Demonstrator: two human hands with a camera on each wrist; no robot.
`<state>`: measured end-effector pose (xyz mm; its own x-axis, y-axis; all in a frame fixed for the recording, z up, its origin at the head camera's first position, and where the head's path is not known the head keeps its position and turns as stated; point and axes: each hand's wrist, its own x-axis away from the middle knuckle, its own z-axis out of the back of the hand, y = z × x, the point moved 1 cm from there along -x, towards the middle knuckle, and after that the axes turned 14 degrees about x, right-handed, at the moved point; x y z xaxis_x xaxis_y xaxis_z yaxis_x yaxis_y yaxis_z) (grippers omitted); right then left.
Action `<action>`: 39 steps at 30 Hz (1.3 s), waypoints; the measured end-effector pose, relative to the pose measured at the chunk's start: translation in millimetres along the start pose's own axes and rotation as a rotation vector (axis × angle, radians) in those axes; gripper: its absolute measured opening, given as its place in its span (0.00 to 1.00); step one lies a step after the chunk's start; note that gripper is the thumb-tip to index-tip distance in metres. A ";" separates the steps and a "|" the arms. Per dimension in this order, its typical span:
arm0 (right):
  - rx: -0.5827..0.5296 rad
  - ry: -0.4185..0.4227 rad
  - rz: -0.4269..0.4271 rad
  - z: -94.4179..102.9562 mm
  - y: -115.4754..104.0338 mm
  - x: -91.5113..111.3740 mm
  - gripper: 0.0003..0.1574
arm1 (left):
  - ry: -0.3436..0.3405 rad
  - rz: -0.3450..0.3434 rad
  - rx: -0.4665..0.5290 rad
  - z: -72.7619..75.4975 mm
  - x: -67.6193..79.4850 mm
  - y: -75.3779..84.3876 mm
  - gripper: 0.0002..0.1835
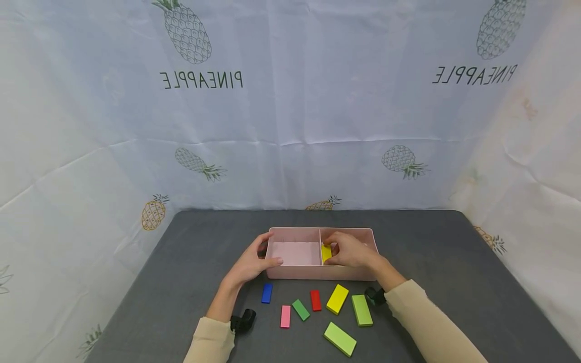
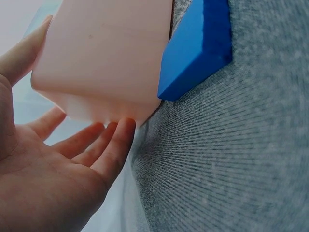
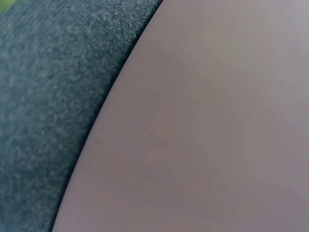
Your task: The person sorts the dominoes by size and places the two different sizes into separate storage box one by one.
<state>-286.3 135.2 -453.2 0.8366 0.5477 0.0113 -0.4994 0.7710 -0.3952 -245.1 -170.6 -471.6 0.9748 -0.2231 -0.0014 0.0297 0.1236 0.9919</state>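
A pink two-compartment box (image 1: 317, 273) stands on the dark table. At its left end my left hand (image 1: 248, 262) holds on, thumb over the rim and fingers along the outer end wall. The left wrist view shows the fingertips of this hand (image 2: 63, 174) against the box wall (image 2: 101, 53). Inside the right compartment, my right hand (image 1: 351, 250) pinches a yellow block (image 1: 327, 253) beside the divider. The hand partly covers that block and the compartment's floor. Only the box's outer wall (image 3: 193, 121) and grey cloth fill most of the right wrist view.
In front of the box lie a blue block (image 1: 267, 293), a pink block (image 1: 285, 316), a green block (image 1: 301, 310), a red block (image 1: 315, 300), another yellow block (image 1: 337, 299) and two light green blocks (image 1: 361, 310). A pineapple-print curtain (image 1: 290, 111) hangs behind.
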 end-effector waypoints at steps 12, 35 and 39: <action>-0.041 0.068 0.002 22.0 -6.1 22.1 0.28 | -0.003 -0.001 0.005 1.9 1.2 -1.8 0.46; 0.066 0.268 0.078 48.9 -36.4 74.3 0.21 | -0.016 -0.012 -0.006 1.1 2.0 -0.9 0.46; 0.100 0.275 0.054 47.8 -39.9 82.6 0.21 | -0.023 -0.020 0.000 1.7 1.1 -2.0 0.46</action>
<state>-207.9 165.2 -392.6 0.8308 0.4909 -0.2624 -0.5535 0.7785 -0.2960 -244.5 -172.7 -473.4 0.9686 -0.2478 -0.0183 0.0490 0.1186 0.9917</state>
